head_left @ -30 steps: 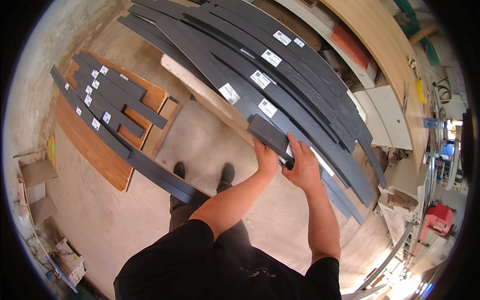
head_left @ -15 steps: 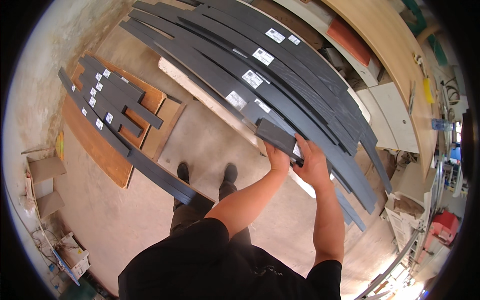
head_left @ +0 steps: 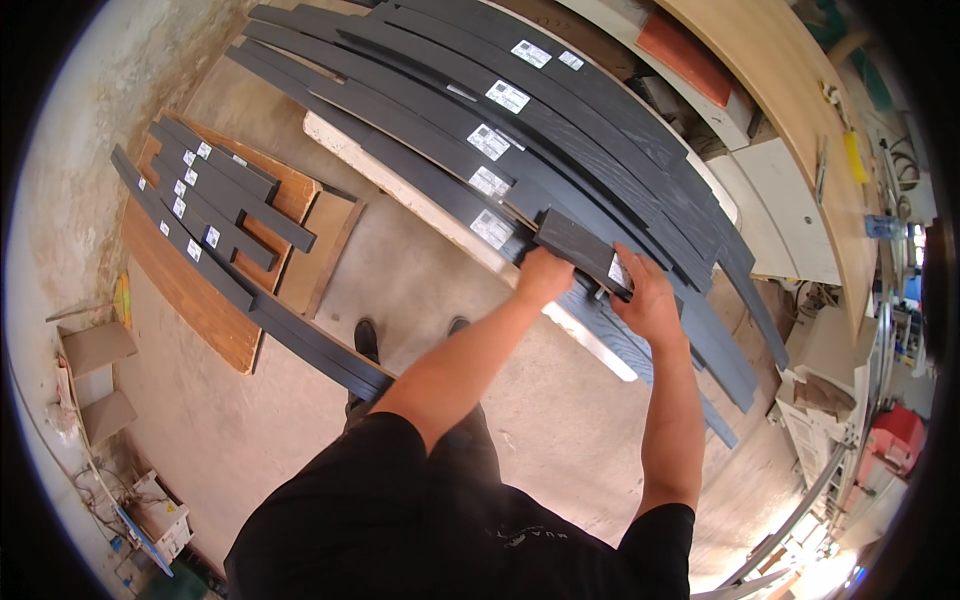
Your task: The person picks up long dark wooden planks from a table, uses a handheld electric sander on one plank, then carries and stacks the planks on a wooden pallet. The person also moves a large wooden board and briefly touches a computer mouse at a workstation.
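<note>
Over the stacked dark panels (head_left: 560, 130), both my arms reach forward; left hand (head_left: 543, 277) and right hand (head_left: 648, 298) grip a short dark board (head_left: 580, 248).

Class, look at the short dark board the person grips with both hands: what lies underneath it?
The short dark board, gripped by the left hand and right hand, rests on the stack of long dark strips. Whatever supports that stack directly beneath is covered.

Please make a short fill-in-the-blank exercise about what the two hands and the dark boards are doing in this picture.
1. Both hands hold one short dark board above the ____ of long boards.
2. The left hand holds its ____ end.
3. Each long dark board carries a ____ label.
4. The smaller stack lies on ____ panels.

Missing words: pile; left; white; wooden
</note>
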`<state>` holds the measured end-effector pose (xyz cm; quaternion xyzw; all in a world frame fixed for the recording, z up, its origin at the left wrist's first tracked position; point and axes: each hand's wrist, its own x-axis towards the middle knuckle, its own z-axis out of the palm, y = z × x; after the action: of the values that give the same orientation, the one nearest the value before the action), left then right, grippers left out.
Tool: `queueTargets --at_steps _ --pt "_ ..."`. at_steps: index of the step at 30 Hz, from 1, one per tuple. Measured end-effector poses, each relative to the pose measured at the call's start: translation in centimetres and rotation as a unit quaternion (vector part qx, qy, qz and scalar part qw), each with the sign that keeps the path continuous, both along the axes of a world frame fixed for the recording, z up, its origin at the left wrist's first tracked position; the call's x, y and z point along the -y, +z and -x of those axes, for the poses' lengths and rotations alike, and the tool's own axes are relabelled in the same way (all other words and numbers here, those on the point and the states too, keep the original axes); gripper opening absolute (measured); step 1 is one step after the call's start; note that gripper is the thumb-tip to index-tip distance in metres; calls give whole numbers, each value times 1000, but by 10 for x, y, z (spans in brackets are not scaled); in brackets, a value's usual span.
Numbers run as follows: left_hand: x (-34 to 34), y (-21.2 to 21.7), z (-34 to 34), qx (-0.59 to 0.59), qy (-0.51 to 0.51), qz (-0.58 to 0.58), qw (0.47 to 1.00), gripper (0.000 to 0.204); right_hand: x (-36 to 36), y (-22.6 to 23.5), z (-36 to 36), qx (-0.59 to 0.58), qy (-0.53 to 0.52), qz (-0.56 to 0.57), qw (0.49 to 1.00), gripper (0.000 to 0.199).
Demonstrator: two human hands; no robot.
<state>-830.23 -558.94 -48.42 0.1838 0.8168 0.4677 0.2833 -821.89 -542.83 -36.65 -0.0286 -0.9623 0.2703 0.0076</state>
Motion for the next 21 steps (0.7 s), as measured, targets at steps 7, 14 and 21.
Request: queueTargets --at_steps 7,14,21 --pt "53 33 26 330 97 -18 939 37 28 -21 -22 -40 -20 21 999 74" --pt "85 27 2 348 107 -116 924 33 67 -8 -35 -28 -10 41 999 76" --pt "118 1 7 392 253 -209 859 32 99 -37 -13 -6 5 10 1000 74"
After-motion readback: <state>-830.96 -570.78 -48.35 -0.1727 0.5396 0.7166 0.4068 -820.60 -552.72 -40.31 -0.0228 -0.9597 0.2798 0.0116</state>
